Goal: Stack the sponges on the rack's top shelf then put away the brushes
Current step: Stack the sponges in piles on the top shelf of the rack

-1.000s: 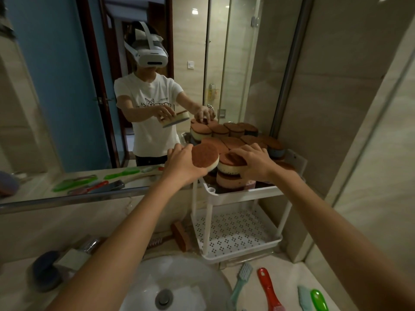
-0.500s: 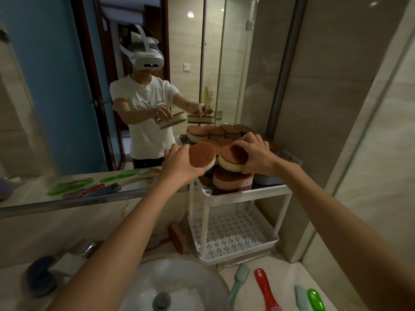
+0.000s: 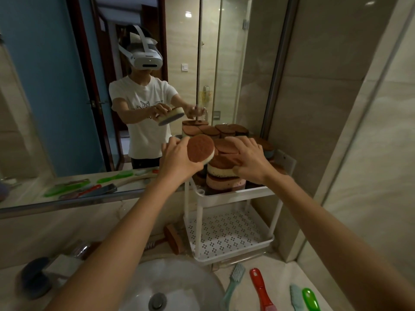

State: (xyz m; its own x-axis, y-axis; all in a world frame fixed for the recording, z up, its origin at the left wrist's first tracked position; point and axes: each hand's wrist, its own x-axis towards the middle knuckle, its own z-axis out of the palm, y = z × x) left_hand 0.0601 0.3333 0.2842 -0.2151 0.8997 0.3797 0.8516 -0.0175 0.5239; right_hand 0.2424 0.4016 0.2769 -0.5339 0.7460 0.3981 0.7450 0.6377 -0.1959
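A white two-tier rack (image 3: pixel 233 195) stands by the mirror. Its top shelf holds stacks of brown-topped sponges (image 3: pixel 221 176). My left hand (image 3: pixel 177 159) holds one round sponge (image 3: pixel 201 149) tilted up, just left of the front stack. My right hand (image 3: pixel 249 158) lies spread on top of that front stack, fingers pressing its top sponge. On the counter below lie a teal brush (image 3: pixel 234 281), a red brush (image 3: pixel 260 288), a pale blue brush (image 3: pixel 295 297) and a green brush (image 3: pixel 311 299). A wooden brush (image 3: pixel 168 240) leans left of the rack.
The sink basin (image 3: pixel 168 286) sits under my arms, with a dark sponge and a tap at the left (image 3: pixel 36 277). The rack's lower perforated shelf (image 3: pixel 226 232) holds nothing. The mirror (image 3: pixel 67 86) and tiled walls close in behind and right.
My right hand set its sponge down on the front stack and now rests flat on it. My left hand still holds its sponge, lifted slightly.
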